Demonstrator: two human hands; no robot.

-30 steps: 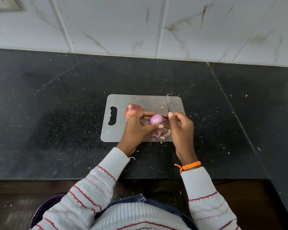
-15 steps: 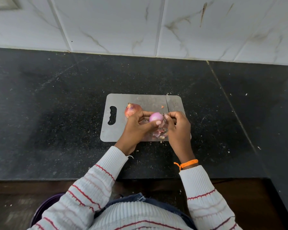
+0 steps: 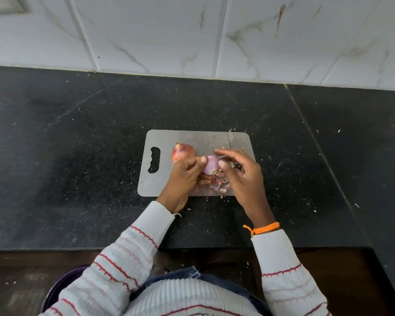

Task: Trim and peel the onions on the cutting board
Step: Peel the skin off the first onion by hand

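A steel cutting board lies on the black counter. My left hand grips a peeled, pale purple onion just above the board, its root end facing me. My right hand hovers at the onion's right side, with the thumb against it and the fingers arched loosely over it. An unpeeled reddish onion sits on the board just left of my left hand. Loose skins lie on the board under my hands. A knife blade rests on the board's far right, its handle hidden by my right hand.
Black stone counter stretches to both sides, flecked with skin bits. A white tiled wall rises behind it. A purple bowl shows below the counter's front edge at my left.
My right hand let go of its pinch at the onion's top and spread its fingers over it. My left hand turned the onion, so its root end faces me.
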